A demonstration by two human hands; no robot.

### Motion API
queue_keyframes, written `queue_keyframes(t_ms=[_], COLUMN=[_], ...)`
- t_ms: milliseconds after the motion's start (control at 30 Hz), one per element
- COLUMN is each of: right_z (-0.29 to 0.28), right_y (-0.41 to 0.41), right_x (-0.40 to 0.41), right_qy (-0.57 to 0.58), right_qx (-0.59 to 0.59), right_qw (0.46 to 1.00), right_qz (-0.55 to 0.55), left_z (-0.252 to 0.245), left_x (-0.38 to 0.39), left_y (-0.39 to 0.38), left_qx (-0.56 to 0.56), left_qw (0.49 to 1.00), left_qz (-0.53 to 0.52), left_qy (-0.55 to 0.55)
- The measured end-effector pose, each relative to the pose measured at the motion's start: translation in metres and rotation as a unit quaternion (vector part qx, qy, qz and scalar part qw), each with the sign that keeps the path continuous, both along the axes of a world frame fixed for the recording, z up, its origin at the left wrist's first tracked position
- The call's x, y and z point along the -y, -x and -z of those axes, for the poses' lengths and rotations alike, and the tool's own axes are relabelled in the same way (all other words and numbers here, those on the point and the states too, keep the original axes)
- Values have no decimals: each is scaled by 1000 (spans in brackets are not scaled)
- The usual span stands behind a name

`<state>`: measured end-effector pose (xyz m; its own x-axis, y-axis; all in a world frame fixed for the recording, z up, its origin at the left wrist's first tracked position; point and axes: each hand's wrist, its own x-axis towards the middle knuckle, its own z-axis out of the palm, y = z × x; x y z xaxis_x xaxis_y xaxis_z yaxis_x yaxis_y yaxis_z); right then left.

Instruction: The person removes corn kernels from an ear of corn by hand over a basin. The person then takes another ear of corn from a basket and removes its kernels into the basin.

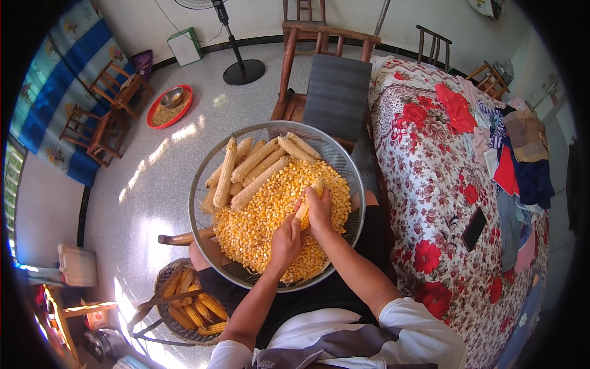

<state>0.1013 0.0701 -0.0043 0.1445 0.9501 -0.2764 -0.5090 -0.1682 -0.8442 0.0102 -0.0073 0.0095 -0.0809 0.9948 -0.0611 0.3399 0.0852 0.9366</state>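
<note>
Both hands grip one partly stripped corn cob (304, 213) above a round metal mesh sieve (197, 226). My left hand (286, 240) holds its lower left side. My right hand (320, 208) wraps around it from the right, and the cob's far end shows past the fingers. Beneath them, loose yellow corn kernels (258, 230) cover much of the mesh. Several bare corn cobs (253, 161) are piled at the sieve's far left. The sieve rests on my lap. Fingers hide part of the held cob.
Left of my legs, a woven basket (166, 304) contains several unshelled ears (203, 311). Beyond the sieve stands a wooden chair (288, 64) bearing a grey pad (339, 97). A flowered bed (415, 184) borders my right side. A red tray (150, 121) and fan base (244, 72) are farther off.
</note>
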Motion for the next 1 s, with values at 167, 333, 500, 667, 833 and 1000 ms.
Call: queue_keyframes(t_ms=[167, 333, 500, 667, 833, 1000], right_z=[7, -2, -8, 4, 8, 7], right_y=[0, 4, 3, -1, 1, 1], right_x=[0, 6, 7, 5, 4, 3], right_qy=[-19, -51, -33, -37, -74, -62], right_qx=[-5, 38, -18, -30, 28, 25], right_qw=[1000, 998, 999, 996, 993, 995], right_qz=[-8, -19, -17, -72, -83, -74], left_z=[8, 15, 11, 1, -2, 6], left_x=[1, -2, -3, -4, -4, -4], left_y=[2, 7, 7, 6, 10, 13], left_qx=[-51, -38, 66, -22, 34, 168], left_qw=[998, 997, 996, 1000, 998, 979], left_qz=[-25, -64, -39, -12, 8, -48], left_qy=[-24, -32, 40, 15, 49, 101])
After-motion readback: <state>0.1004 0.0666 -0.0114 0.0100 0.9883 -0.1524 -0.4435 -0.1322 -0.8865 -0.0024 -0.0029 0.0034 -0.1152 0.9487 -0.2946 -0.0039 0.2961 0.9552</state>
